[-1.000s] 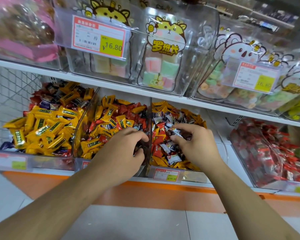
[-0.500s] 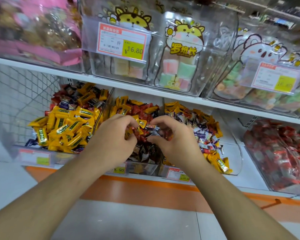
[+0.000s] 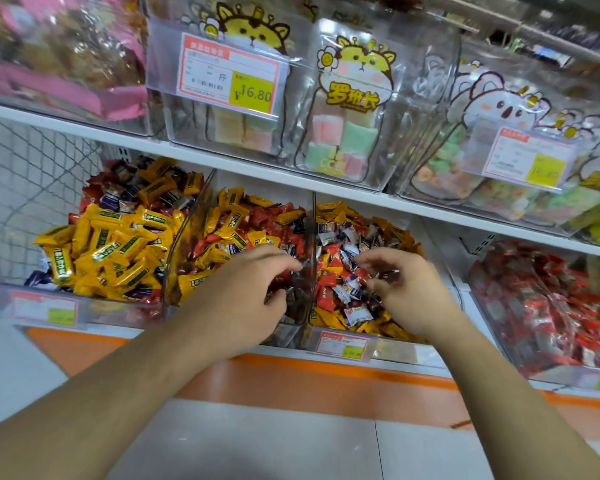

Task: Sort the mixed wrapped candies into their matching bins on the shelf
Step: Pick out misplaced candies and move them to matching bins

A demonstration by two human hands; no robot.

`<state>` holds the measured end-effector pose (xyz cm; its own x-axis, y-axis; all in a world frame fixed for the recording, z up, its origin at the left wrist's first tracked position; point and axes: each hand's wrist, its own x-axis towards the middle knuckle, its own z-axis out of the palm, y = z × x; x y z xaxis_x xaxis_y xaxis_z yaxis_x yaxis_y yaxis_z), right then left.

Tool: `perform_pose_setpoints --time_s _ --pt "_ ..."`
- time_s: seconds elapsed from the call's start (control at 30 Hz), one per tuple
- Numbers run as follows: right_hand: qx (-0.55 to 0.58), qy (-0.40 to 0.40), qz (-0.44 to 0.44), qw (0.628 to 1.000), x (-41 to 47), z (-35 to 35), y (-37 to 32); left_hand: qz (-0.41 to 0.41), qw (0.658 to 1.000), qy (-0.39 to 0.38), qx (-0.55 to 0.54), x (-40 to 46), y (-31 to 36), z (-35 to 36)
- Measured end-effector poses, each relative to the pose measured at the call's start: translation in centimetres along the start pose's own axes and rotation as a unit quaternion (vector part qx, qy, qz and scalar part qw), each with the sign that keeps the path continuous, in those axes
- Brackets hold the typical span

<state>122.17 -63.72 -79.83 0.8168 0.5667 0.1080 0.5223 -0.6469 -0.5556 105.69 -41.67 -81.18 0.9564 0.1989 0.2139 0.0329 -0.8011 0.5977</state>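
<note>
— Clear plastic, all four bins on the lower white shelf (image 3: 361, 202). Which ones are the hands in?

— The left hand (image 3: 243, 299) is over the front of the second clear bin from the left (image 3: 194, 244), which holds a mix of yellow and red wrapped candies (image 3: 236, 220). Its fingers are curled, tips drawn toward the thumb near the divider wall; whether they pinch a candy I cannot tell.

— And the other?

— The right hand (image 3: 409, 289) is in the third clear bin (image 3: 381, 351), above a pile of red, white-and-purple and yellow wrapped candies (image 3: 340, 244). Its fingers are bent and spread, tips down among the wrappers. Blur hides whether any piece is gripped.

— What sits at the ends?

— At the left end, a bin heaped mostly with yellow wrapped bars with green labels (image 3: 111, 244), some red and dark pieces at the back. At the right end, a bin of red wrapped candies (image 3: 548, 306).

— Above?

— Clear bins with cartoon animal stickers holding pastel marshmallow cubes (image 3: 340, 140), and an orange-bordered price tag reading 16.80 (image 3: 229, 76).
</note>
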Motion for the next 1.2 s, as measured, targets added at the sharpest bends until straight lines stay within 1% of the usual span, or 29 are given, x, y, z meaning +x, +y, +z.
perform_pose_setpoints --time_s 0.13,0.23,0.3,0.4,0.5,0.63,0.7,0.8,0.9,1.0,1.07,1.13,1.2 --pt "0.003 -0.096 0.002 0.995 -0.1 0.6 -0.1 0.026 0.999 -0.028 0.005 -0.2 0.6 1.1" --pt "-0.072 -0.132 -0.022 0.988 0.2 1.0 -0.7 0.033 0.999 -0.034 0.009 -0.1 1.0 1.7" --pt "-0.091 -0.142 -0.022 0.986 0.3 0.9 -0.8 0.032 0.999 -0.034 0.013 -0.1 1.1 2.0" --pt "-0.112 -0.135 -0.034 0.984 0.3 0.7 -0.5 0.033 0.999 -0.035 0.016 -0.2 1.0 2.1" --pt "-0.105 -0.114 -0.037 0.987 0.2 0.9 -0.2 0.03 0.999 -0.031 0.01 -0.2 1.0 2.1" --pt "-0.052 -0.051 -0.018 0.997 0.0 0.5 -0.2 0.018 1.0 -0.012 -0.005 -0.1 0.9 2.1" --pt "-0.014 -0.034 -0.018 0.999 -0.3 0.3 -1.1 0.007 1.0 0.001 -0.018 0.0 0.9 2.0" --pt "0.053 -0.031 -0.051 0.997 -0.9 0.7 -3.4 -0.008 0.998 0.025 -0.05 0.3 1.1 1.6" --pt "0.119 -0.044 -0.065 0.99 -1.3 1.6 -5.6 -0.013 0.995 0.042 -0.085 0.2 1.3 0.9" --pt "0.158 -0.065 -0.061 0.983 -1.5 1.7 -6.6 -0.01 0.995 0.068 -0.078 0.0 1.0 0.5" --pt "0.189 -0.071 -0.05 0.978 -1.3 1.1 -6.0 -0.024 0.994 0.084 -0.066 0.1 0.6 0.2" --pt "0.173 -0.04 -0.043 0.983 -0.8 0.1 -4.4 -0.043 0.994 0.087 -0.039 0.2 -0.1 0.0" --pt "0.104 -0.007 -0.033 0.994 -0.5 -0.8 -2.2 -0.052 0.996 0.069 0.001 0.2 -0.7 0.0"
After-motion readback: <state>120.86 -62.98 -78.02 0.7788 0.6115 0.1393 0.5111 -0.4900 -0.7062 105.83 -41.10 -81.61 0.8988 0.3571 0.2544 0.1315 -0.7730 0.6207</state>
